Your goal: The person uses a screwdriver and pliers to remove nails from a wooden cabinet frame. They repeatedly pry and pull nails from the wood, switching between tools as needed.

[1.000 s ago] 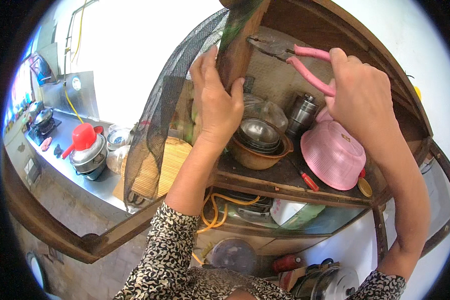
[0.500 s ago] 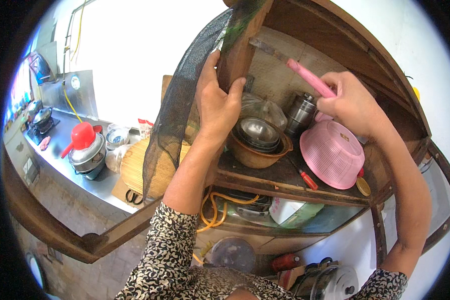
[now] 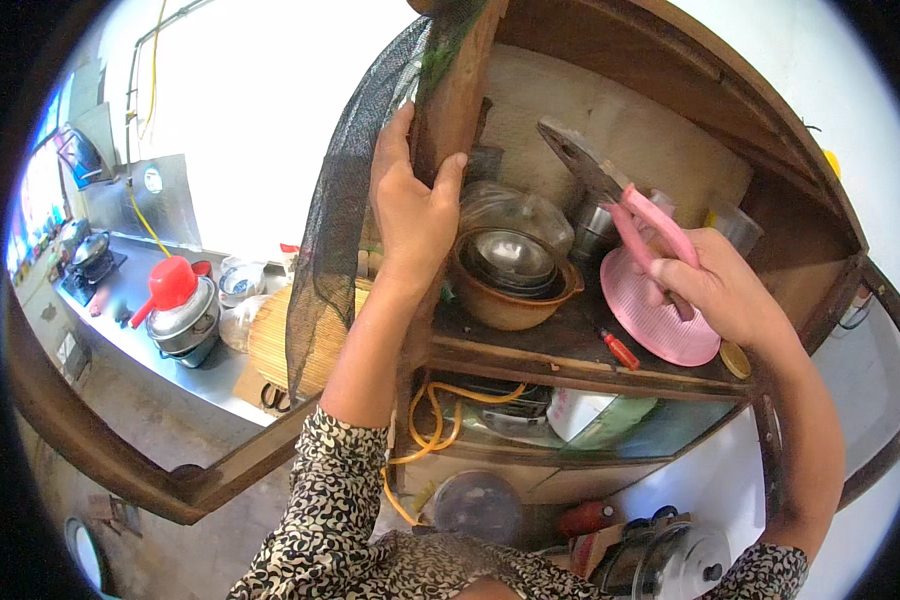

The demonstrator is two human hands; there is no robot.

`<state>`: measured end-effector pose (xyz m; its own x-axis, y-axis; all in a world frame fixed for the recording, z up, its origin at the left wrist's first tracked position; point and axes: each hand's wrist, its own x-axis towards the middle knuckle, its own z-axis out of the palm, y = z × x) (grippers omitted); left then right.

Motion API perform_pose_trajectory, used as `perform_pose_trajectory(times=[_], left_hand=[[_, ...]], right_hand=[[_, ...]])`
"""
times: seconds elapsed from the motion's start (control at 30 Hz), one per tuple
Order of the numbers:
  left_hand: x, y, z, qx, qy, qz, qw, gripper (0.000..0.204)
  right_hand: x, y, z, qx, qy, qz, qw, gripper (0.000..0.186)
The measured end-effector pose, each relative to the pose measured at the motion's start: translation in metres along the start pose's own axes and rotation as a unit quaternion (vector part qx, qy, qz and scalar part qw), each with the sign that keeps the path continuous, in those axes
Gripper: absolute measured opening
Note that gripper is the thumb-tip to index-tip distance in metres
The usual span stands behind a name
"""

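My right hand (image 3: 715, 285) is wrapped round the pink handles of a pair of pliers (image 3: 665, 225), whose dark jaws point up and to the left in front of the cabinet's upper shelf. With my left hand (image 3: 415, 210) I grip the upright wooden frame (image 3: 458, 105), thumb on one side and fingers on the other. Loose black mesh (image 3: 335, 215) hangs from that frame beside my left forearm. Behind the pliers, an upturned pink plastic basket (image 3: 650, 325) is partly hidden by my right hand. A brown clay pot (image 3: 505, 312) holding metal bowls (image 3: 515, 255) sits between my hands.
On the shelf lie a red-handled screwdriver (image 3: 620, 350) and a round golden lid (image 3: 735, 360). An open door frame (image 3: 185, 490) juts out at left. Beyond it, a metal counter (image 3: 160, 355) bears a pot with a red dipper (image 3: 173, 285). A lidded pot (image 3: 695, 565) stands below.
The pliers have swung from nearly side-on to show both handles and the jaws, and my right hand has come lower, over the pink basket. My left hand keeps its grip on the frame.
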<state>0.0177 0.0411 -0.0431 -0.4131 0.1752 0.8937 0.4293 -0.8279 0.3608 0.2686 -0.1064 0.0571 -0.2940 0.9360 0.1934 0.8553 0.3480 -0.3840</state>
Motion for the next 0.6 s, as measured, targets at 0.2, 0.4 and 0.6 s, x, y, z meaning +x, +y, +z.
perform_pose_trajectory(times=[0.2, 0.4, 0.6], left_hand=[[-0.039, 0.026, -0.008, -0.095, -0.076, 0.087, 0.989, 0.034], [-0.041, 0.057, 0.014, -0.375, -0.229, -0.134, 0.888, 0.032], [-0.025, 0.053, 0.029, -0.400, -0.204, -0.242, 0.860, 0.027]], right_hand=[[0.028, -0.003, 0.026, 0.178, 0.011, 0.011, 0.984, 0.030], [0.051, -0.015, 0.031, 0.152, 0.058, -0.023, 0.986, 0.024], [0.053, -0.035, 0.006, 0.189, -0.029, 0.043, 0.981, 0.024]])
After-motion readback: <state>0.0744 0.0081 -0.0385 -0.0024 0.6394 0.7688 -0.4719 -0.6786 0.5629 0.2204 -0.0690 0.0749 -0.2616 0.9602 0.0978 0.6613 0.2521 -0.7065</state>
